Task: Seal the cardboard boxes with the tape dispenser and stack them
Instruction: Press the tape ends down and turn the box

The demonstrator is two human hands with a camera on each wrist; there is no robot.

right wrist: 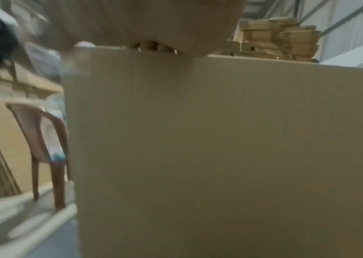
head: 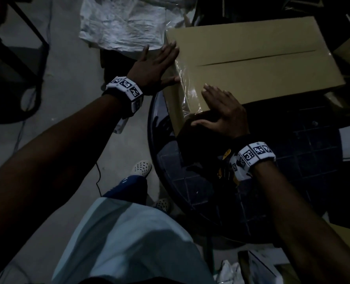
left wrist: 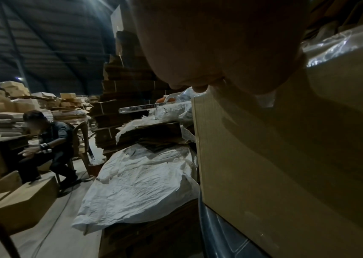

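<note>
The cardboard box sits on a dark tabletop, clear tape wrinkled over its near end (the centre seam farther along is bare). The left hand lies flat against the box's end face; the right hand presses the top corner, each grip spread, clasping nothing.
</note>
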